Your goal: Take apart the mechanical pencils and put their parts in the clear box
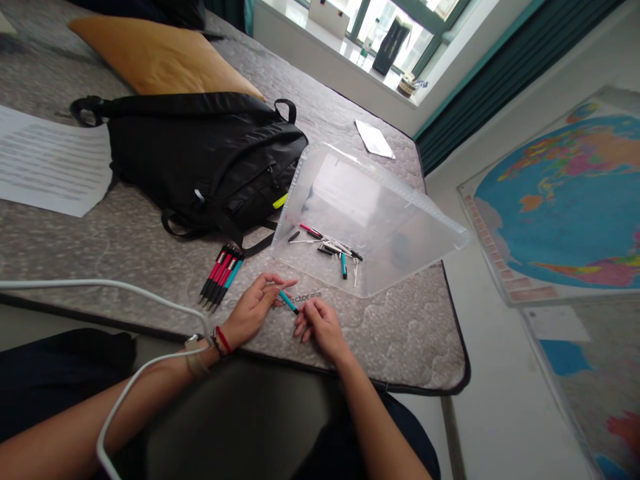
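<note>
My left hand (257, 308) and my right hand (320, 325) meet over the mattress edge, both pinching a teal pen (289, 302) between their fingertips. Just left of them lies a row of several assembled red and teal pens (221, 277). Beyond my hands rests a clear plastic folder (390, 220) with loose pen parts (330, 250) scattered on it.
A black backpack (200, 160) lies behind the pens, with an orange pillow (155, 57) past it and a printed sheet (47, 163) at left. A white cable (125, 293) crosses my left wrist. World maps (565, 200) cover the floor at right.
</note>
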A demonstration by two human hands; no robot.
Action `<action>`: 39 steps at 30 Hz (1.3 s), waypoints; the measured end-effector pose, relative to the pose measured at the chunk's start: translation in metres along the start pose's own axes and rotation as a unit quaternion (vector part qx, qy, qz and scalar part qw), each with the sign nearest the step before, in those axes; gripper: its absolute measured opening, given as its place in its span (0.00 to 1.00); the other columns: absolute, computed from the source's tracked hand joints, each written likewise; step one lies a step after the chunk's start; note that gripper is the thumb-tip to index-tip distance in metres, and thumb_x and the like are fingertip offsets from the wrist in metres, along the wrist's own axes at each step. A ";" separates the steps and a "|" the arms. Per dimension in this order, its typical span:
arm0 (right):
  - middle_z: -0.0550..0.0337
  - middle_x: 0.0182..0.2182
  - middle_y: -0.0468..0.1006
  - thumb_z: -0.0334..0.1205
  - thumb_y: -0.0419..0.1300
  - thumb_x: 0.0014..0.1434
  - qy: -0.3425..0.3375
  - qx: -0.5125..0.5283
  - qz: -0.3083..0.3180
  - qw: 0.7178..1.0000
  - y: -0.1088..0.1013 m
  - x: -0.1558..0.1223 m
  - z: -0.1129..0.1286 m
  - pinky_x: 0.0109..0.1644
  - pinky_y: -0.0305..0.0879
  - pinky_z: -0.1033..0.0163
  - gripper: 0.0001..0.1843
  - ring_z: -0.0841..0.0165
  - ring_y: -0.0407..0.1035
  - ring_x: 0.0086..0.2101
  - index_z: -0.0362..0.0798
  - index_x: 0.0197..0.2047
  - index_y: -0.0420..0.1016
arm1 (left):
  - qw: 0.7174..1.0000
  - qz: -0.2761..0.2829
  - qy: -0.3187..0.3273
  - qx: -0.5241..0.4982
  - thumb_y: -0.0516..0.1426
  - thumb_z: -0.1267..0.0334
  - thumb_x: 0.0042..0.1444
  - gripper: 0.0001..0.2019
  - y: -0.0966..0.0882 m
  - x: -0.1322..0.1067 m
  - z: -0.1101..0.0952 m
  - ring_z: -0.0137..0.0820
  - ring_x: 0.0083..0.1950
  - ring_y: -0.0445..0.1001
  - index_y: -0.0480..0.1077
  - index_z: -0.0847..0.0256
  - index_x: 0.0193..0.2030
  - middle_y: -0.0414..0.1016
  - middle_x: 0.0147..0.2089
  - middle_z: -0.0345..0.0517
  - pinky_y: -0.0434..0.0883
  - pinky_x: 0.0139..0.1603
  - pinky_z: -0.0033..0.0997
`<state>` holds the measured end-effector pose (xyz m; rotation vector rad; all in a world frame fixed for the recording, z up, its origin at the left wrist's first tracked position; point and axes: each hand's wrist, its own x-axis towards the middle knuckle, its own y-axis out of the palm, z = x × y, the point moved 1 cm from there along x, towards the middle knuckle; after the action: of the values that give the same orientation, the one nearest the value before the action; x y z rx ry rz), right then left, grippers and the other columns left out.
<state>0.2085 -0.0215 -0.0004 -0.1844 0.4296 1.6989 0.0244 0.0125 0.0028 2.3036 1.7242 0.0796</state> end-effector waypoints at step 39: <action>0.56 0.42 0.78 0.45 0.68 0.54 -0.135 0.015 -0.182 0.974 -0.011 0.001 0.011 0.30 0.70 0.65 0.15 0.70 0.73 0.31 0.49 0.44 0.77 | 0.970 0.121 -0.202 -0.056 0.68 0.56 0.47 0.24 0.005 0.007 0.016 0.31 0.34 0.79 0.75 0.65 0.49 0.83 0.41 0.52 0.76 0.38 0.32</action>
<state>0.2197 -0.0149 0.0068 -0.0068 0.2029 1.3315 0.0341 0.0149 -0.0121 2.2429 1.2071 -0.2270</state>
